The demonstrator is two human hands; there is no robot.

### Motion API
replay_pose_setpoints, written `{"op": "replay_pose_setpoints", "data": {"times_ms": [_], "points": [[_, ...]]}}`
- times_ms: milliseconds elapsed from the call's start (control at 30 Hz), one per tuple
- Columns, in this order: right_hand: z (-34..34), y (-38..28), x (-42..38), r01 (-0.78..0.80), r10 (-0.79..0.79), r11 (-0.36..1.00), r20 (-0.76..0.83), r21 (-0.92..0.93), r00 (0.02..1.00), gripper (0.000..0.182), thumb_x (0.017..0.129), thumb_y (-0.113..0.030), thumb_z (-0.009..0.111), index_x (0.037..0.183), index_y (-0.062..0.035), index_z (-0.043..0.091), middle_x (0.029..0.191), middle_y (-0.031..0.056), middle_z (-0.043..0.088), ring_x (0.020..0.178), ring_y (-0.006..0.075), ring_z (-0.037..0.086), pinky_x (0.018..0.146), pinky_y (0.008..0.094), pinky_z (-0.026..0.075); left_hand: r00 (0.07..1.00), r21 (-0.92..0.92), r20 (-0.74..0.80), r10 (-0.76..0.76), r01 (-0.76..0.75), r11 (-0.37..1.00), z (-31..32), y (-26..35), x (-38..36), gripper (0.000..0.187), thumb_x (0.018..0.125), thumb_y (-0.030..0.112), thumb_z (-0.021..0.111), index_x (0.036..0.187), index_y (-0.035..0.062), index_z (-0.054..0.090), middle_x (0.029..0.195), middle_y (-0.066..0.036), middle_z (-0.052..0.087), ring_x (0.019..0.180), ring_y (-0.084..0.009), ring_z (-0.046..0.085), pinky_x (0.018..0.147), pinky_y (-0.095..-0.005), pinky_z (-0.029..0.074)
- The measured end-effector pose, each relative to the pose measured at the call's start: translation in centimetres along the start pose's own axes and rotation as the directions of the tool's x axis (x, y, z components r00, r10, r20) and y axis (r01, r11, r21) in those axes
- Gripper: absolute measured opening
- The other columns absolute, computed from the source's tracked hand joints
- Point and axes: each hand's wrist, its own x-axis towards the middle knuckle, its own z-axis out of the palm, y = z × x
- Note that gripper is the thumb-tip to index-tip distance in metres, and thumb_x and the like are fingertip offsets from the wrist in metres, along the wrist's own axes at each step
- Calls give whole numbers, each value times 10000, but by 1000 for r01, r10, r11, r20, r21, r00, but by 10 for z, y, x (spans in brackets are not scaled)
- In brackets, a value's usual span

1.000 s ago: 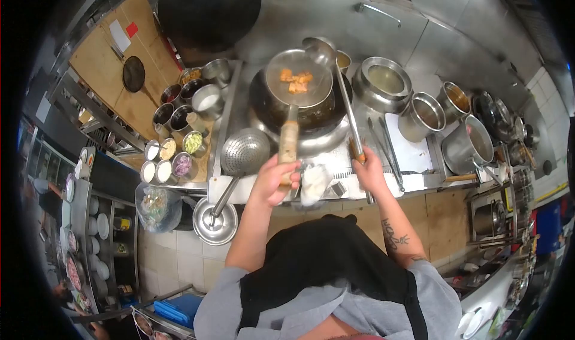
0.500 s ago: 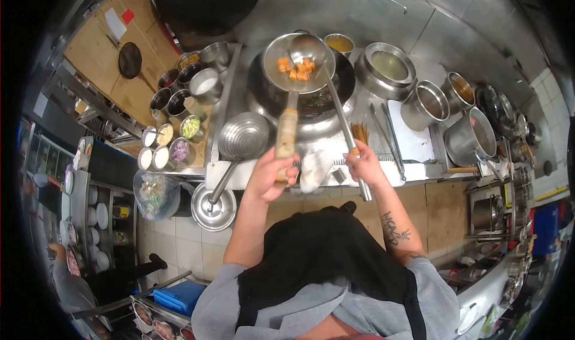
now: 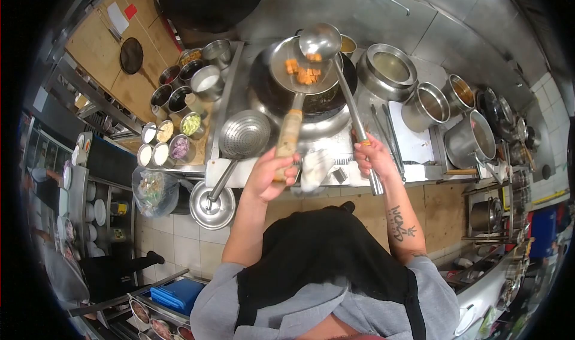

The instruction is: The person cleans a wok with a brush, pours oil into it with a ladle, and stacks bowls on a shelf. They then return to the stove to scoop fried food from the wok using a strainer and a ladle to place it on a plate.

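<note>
My left hand [image 3: 274, 175] is closed round the wooden handle of a round strainer [image 3: 280, 55], held above the large dark wok [image 3: 262, 79]. Several orange cubes of food [image 3: 308, 76] lie in the strainer; their kind I cannot make out. In my right hand [image 3: 375, 157] is a long-handled metal ladle [image 3: 320, 41], its bowl over the far right part of the strainer. The ladle bowl partly covers a few of the cubes. A crumpled white cloth [image 3: 317, 169] hangs at the stove's front edge, between my hands.
A perforated skimmer [image 3: 244, 133] rests left of the wok. Metal containers of ingredients [image 3: 191, 124] stand further left. Tongs [image 3: 389, 139] lie on the right, near tall metal pots [image 3: 426, 103]. A lidded pot [image 3: 212, 205] sits below the counter. Another person's dark-clothed leg [image 3: 129, 268] shows at lower left.
The ladle bowl has lifted away from the cubes and moved right and farther back, with my right hand shifting right. The strainer has moved slightly right, and its cubes have shifted.
</note>
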Motion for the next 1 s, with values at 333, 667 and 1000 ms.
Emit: {"op": "replay_pose_setpoints", "data": {"times_ms": [333, 667, 1000], "points": [[9, 1, -3, 49, -86, 956, -117, -290, 989, 353, 879, -20, 557, 1224, -49, 484, 601, -30, 460, 398, 53, 378, 339, 233, 298, 1000, 25, 0, 0, 0, 1000, -1, 1, 0, 403, 869, -19, 489, 1258, 23, 393, 991, -93, 543, 648, -125, 501, 509, -266, 448], [15, -13, -15, 116, -140, 974, -112, -196, 984, 562, 936, -99, 542, 1455, -134, 329, 586, -35, 446, 396, 50, 368, 342, 238, 310, 998, 135, 27, 61, -64, 989, -2, -3, -6, 471, 864, -12, 500, 1311, 58, 372, 1007, -90, 529, 643, -125, 475, 508, -256, 424], [28, -13, -16, 99, -142, 964, -164, -248, 976, 659, 884, -31, 564, 1473, -75, 272, 619, -18, 477, 399, 67, 397, 349, 242, 341, 999, 61, 4, -34, 33, 998, 8, -10, -8, 456, 860, -12, 494, 1296, 58, 381, 1006, -86, 530, 639, -123, 470, 508, -259, 411]]}}
